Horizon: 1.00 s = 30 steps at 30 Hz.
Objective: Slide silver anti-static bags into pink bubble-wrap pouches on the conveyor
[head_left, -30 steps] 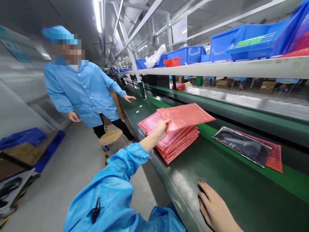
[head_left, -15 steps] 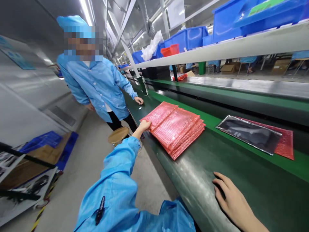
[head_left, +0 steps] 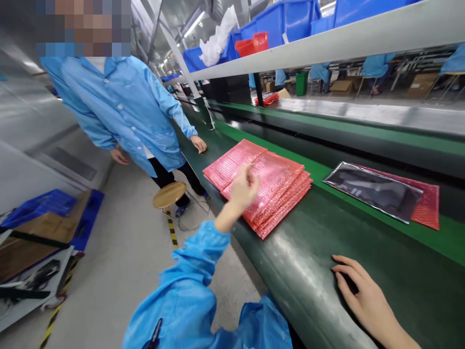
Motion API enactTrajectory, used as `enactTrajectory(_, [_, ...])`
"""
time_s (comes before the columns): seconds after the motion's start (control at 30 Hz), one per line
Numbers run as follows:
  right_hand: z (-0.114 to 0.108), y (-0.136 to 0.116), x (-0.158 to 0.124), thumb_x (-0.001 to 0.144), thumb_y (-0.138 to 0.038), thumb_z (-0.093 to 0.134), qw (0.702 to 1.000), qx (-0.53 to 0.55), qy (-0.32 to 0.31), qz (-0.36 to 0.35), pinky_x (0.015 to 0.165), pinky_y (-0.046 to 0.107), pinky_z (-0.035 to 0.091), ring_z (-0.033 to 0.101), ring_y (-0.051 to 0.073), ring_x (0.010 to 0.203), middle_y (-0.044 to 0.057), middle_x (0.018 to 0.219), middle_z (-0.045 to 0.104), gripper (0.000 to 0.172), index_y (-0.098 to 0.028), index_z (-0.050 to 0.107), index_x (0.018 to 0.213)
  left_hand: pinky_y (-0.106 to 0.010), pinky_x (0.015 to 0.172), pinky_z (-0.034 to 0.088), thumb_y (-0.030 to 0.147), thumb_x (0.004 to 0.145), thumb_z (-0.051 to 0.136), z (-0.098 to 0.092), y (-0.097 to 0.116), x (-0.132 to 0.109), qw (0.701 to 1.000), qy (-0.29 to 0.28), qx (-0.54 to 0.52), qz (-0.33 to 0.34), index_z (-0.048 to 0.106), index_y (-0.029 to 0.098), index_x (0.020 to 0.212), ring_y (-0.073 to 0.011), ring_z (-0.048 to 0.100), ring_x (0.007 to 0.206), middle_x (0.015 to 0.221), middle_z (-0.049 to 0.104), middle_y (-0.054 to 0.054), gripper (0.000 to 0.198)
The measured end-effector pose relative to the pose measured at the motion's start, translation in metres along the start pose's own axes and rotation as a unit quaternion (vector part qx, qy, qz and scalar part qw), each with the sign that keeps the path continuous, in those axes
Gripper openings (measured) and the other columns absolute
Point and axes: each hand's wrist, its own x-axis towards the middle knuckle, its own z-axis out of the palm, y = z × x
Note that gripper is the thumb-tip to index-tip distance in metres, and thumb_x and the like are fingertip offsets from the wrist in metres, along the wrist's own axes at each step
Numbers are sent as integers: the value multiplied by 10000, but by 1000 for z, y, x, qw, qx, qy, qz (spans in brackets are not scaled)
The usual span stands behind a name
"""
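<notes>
A fanned stack of pink bubble-wrap bags (head_left: 279,182) lies on the green work surface. Over its near side is my left hand (head_left: 244,188), slightly blurred, its fingers loosely curled and apart with nothing seen in them. Whether it touches the top bag I cannot tell. My right hand (head_left: 365,293) rests on the bench to the right, fingers bent and spread, holding nothing. Beyond it, a flat dark panel in clear film (head_left: 374,191) partly covers another pink bubble-wrap bag (head_left: 429,206).
A co-worker in a blue smock (head_left: 119,106) stands at the bench's far left, one hand on its edge. A round stool (head_left: 169,195) stands below. Blue bins (head_left: 283,22) and a red bin (head_left: 252,44) sit on the shelf (head_left: 327,46) above.
My left hand has let go of the top bag's left corner and moved right, over the stack. My right hand stays on the bench. The view has tilted down and closer to the co-worker.
</notes>
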Motion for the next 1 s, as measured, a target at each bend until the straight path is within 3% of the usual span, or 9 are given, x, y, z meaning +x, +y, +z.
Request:
enactTrajectory(0.13, [-5, 10, 9, 1024, -397, 535, 998, 3, 36, 42, 470, 242, 531, 726, 227, 1014, 71, 1214, 725, 226, -264, 716, 1004, -250, 634, 485, 380, 962, 570, 93, 73, -68, 957, -248, -140, 61, 681, 224, 1150, -134, 621, 600, 700, 673, 24, 268])
enactTrajectory(0.2, [-11, 18, 12, 1007, -422, 548, 995, -26, 65, 74, 545, 268, 561, 721, 236, 1025, 71, 1208, 731, 244, -258, 728, 996, -270, 679, 512, 417, 954, 596, 133, 97, -90, 910, -391, -108, 91, 676, 247, 1196, -170, 691, 706, 763, 732, 26, 307])
enactTrajectory(0.27, [-23, 27, 14, 985, -456, 559, 984, -67, 115, 118, 730, 337, 602, 714, 254, 1032, 79, 1186, 737, 276, -249, 740, 960, -306, 752, 541, 385, 969, 570, 158, 110, -101, 880, -451, -71, 132, 688, 248, 1183, -211, 736, 863, 924, 787, -4, 280])
enactTrajectory(0.33, [-39, 38, 14, 950, -480, 581, 964, -90, 180, 172, 943, 438, 568, 701, 278, 1058, 94, 1156, 743, 297, -238, 747, 908, -323, 803, 553, 345, 981, 539, 169, 113, -102, 871, -459, -64, 163, 710, 249, 1122, -227, 741, 956, 1039, 796, -25, 241])
enactTrajectory(0.4, [-59, 50, 17, 882, -483, 646, 931, -59, 246, 262, 1015, 481, 535, 691, 291, 1062, 109, 1114, 749, 278, -225, 749, 882, -310, 812, 552, 319, 978, 533, 171, 110, -99, 866, -460, -80, 180, 725, 251, 1051, -221, 741, 964, 1041, 797, -25, 217])
enactTrajectory(0.53, [-106, 80, 45, 801, -480, 727, 853, 36, 298, 427, 671, 353, 623, 712, 258, 891, 135, 1048, 751, 319, -189, 722, 932, -292, 785, 541, 271, 967, 524, 166, 103, -97, 856, -462, -108, 206, 733, 229, 953, -217, 742, 930, 983, 795, -36, 213])
enactTrajectory(0.67, [-136, 110, 106, 893, -431, 710, 836, 51, 255, 483, 473, 223, 539, 692, 166, 687, 124, 945, 748, 268, -170, 656, 871, -298, 774, 536, 270, 968, 524, 165, 106, -98, 856, -459, -131, 202, 739, 229, 940, -226, 745, 928, 982, 799, -41, 220])
enactTrajectory(0.83, [-111, 121, 177, 984, -335, 708, 832, 29, 155, 533, 485, 201, 504, 585, 90, 528, 0, 726, 657, 259, -125, 650, 845, -307, 771, 528, 244, 935, 556, 168, 103, -89, 860, -460, -156, 159, 758, 239, 928, -234, 750, 869, 889, 797, -33, 202])
enactTrajectory(1.0, [-77, 101, 191, 964, -317, 731, 860, 17, 135, 491, 534, 220, 501, 554, 89, 499, -40, 628, 617, 279, -135, 652, 769, -290, 752, 529, 215, 919, 562, 177, 97, -83, 863, -430, -258, 67, 738, 213, 962, -196, 731, 777, 830, 777, -32, 181])
